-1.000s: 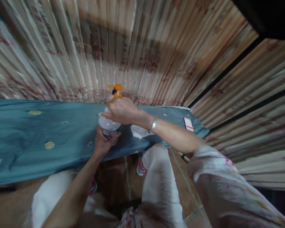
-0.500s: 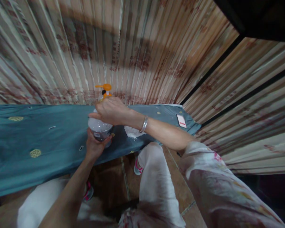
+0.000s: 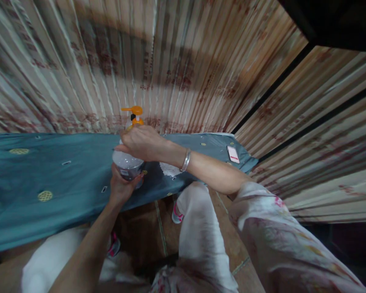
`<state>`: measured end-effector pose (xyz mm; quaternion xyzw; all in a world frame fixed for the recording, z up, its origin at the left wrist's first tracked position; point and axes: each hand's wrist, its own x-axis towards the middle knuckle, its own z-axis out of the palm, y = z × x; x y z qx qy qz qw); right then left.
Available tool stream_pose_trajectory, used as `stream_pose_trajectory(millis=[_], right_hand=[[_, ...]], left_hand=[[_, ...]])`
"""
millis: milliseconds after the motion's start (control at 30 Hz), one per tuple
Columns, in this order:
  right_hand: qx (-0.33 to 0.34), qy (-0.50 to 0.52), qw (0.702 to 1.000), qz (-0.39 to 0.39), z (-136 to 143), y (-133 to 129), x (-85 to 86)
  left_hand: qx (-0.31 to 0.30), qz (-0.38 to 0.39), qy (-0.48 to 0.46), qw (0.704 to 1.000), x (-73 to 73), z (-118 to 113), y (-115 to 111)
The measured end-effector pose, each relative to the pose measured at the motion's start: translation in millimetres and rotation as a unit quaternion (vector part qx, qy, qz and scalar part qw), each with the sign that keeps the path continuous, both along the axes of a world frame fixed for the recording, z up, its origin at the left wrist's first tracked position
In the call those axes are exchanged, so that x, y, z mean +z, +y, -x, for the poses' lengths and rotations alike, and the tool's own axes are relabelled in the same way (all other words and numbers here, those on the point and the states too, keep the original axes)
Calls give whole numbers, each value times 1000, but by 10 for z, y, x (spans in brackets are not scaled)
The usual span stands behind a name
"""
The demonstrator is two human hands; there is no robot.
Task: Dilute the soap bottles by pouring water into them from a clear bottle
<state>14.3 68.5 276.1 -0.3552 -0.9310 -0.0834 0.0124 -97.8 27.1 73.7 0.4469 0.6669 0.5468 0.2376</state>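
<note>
A clear rounded container [image 3: 128,165] with a small pale label is held over the cloth-covered surface. My left hand [image 3: 121,183] is closed around its lower side, with the thumb and fingers on opposite sides. Above it, my right hand [image 3: 142,140] is curled over the container's upper part, palm down. Whatever the right fingers grip is hidden behind the hand. Just beyond the knuckles an orange pump head [image 3: 136,110] sticks up, its spout toward the left. Whether that pump belongs to the held container or a separate bottle behind, I cannot tell.
A blue-green patterned cloth [image 3: 73,179] covers the long surface. White lacy-edged paper or cloth [image 3: 169,169] lies under my right forearm. A phone [image 3: 233,154] rests at the right end. Pleated curtains [image 3: 177,73] hang close behind, with dark bars at right.
Both hands keep their hold at the container with almost no movement. The view has shifted very slightly.
</note>
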Motion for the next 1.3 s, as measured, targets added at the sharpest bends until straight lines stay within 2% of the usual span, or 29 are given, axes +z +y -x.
stream_pose_trajectory(millis=[100,133,300,400,633,767,867,1067,1167,1300], right_hand=[[70,-14,997,7,-10,39,-18],[72,-16,997,10,-10,55,-18],[43,-5,999,-11,-14,68,-14],[53,-13,998,-28,-21,49,-39],[54,-35,998,-8,-28,49,-30],[46,-23,997,-49,-47,75,-69],[62,-27,996,-51,-69,80,-91],[57,-28,998,-16,-76,39,15],[38,-17,998,-36,-63,38,28],[51,-19,997,-46,-74,49,10]], left_hand=[[-8,1,-3,1000,21,-6,-8],[-10,2,-3,1000,28,-8,-11],[-14,-5,-11,1000,19,-9,-17],[-23,-16,-13,1000,-15,-3,-20],[-37,-25,-41,998,-64,-2,-17],[-37,-42,-43,998,-65,-15,-22],[-47,-52,-51,996,-69,-24,-24],[-56,-61,-68,994,-99,-18,-17],[-57,-60,-64,995,-110,-12,-15],[-49,-57,-60,995,-113,-16,-12]])
